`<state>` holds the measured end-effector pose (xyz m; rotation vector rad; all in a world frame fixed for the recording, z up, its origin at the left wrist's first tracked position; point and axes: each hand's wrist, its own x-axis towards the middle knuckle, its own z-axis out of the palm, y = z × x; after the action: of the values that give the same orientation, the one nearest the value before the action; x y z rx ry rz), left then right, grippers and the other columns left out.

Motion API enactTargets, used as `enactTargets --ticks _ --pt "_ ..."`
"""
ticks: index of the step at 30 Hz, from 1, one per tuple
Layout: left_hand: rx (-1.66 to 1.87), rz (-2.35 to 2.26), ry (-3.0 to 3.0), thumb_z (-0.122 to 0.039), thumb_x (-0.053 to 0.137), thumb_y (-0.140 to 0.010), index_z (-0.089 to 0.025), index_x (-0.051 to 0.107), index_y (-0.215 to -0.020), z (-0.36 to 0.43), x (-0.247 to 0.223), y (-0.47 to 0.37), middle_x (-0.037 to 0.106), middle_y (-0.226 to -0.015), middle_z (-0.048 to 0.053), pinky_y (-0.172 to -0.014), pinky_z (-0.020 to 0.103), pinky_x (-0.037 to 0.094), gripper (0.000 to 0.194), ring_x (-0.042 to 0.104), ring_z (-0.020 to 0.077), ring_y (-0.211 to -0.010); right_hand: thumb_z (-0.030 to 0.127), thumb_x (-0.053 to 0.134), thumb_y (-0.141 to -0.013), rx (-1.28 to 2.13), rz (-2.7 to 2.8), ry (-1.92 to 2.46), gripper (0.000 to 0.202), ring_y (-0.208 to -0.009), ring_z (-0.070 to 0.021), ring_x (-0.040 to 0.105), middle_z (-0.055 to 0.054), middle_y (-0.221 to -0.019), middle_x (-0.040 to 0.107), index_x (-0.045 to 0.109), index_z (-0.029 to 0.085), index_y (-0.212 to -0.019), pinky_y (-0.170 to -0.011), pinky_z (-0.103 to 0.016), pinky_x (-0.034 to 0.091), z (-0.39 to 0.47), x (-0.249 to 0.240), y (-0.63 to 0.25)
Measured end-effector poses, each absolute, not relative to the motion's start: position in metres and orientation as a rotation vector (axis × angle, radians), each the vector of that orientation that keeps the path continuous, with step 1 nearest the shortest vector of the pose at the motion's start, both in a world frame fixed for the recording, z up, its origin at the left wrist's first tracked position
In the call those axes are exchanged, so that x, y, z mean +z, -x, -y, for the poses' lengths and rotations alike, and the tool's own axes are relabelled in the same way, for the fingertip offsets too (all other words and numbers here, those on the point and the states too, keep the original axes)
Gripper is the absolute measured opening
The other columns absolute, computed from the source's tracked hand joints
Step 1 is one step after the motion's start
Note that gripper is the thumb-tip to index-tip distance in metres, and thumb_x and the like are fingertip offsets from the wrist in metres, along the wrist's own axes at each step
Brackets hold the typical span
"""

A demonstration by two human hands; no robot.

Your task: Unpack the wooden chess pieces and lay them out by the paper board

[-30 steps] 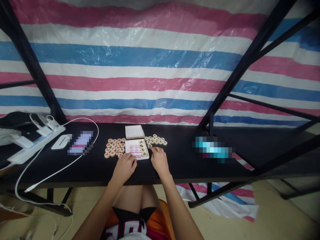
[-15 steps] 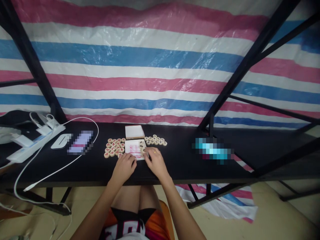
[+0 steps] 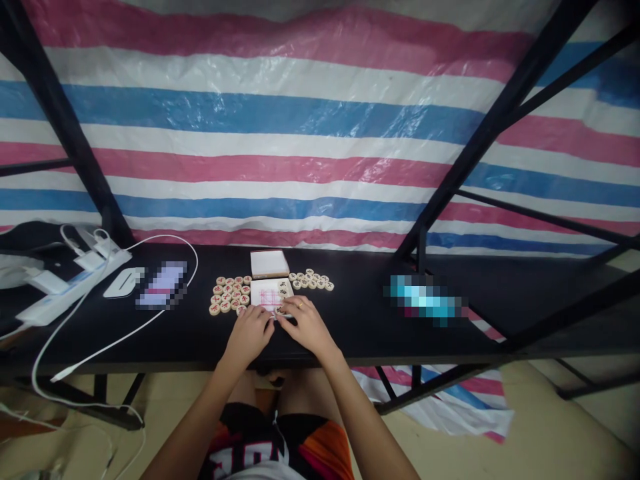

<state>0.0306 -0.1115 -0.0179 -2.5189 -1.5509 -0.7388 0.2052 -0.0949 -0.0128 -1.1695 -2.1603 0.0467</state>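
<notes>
A shallow white box [image 3: 260, 293] with red grid lines on its bottom lies on the black table in front of me. Several round Chinese chess pieces with black characters [image 3: 283, 285] line its right side. My left hand [image 3: 251, 331] is closed at the near left edge of the box, thumb and fingers bent over the rim. Over the near right corner is my right hand [image 3: 306, 325], its fingers bent around a piece [image 3: 279, 310] inside the box. Both hands partly cover the near edge.
Behind the box lies its lid [image 3: 269, 261]. Red-character pieces [image 3: 231, 289] form rows on the left; loose black-character pieces [image 3: 311, 280] lie on the right. A power strip [image 3: 70, 293], white cable [image 3: 120, 337] and blurred phone-like item [image 3: 161, 285] are farther left. Black frame bars flank the table.
My right hand has shifted left and nearer to me, to the box's near right corner. More black-character pieces show in the box. My left hand stays in place; my legs have moved.
</notes>
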Motion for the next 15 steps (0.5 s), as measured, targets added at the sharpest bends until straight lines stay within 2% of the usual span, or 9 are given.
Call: enactTargets --ticks 4,10,13,15 --pt "-0.777 1.548 2.507 -0.020 0.045 -0.088 -0.017 0.064 -0.088 0.111 -0.021 -0.030 0.062 -0.088 0.007 -0.082 0.038 0.044 0.020 0.054 0.0216 -0.089 0.031 0.051 -0.088 0.080 2.039 1.191 0.021 -0.102 -0.0199 0.054 -0.008 -0.103 0.063 0.064 0.021 -0.101 -0.090 -0.034 0.044 0.093 -0.014 -0.210" --pt "-0.793 1.526 2.509 -0.021 0.045 -0.088 -0.017 0.065 -0.092 0.110 -0.024 -0.030 0.063 -0.097 0.008 -0.085 0.038 0.043 0.020 0.054 0.0223 -0.094 0.030 0.048 -0.089 0.158 1.969 1.205 0.019 -0.096 -0.0192 0.055 -0.006 -0.095 0.063 0.064 0.020 -0.095 -0.090 -0.033 0.044 0.086 -0.019 -0.214" --pt "-0.758 1.520 2.515 -0.021 0.045 -0.088 -0.017 0.064 -0.091 0.110 -0.024 -0.030 0.064 -0.092 0.007 -0.082 0.036 0.044 0.020 0.055 0.0218 -0.090 0.020 0.042 -0.089 0.172 1.956 1.231 0.024 -0.096 -0.0185 0.054 -0.006 -0.097 0.063 0.064 0.019 -0.097 -0.089 -0.031 0.043 0.082 -0.024 -0.217" --pt "-0.750 1.528 2.508 -0.020 0.045 -0.088 -0.017 0.064 -0.089 0.111 -0.023 -0.031 0.064 -0.089 0.007 -0.081 0.036 0.044 0.019 0.055 0.0214 -0.089 0.009 0.036 -0.085 0.152 1.937 1.273 0.034 -0.100 -0.0186 0.053 -0.007 -0.102 0.062 0.064 0.018 -0.102 -0.091 -0.031 0.043 0.078 -0.030 -0.219"
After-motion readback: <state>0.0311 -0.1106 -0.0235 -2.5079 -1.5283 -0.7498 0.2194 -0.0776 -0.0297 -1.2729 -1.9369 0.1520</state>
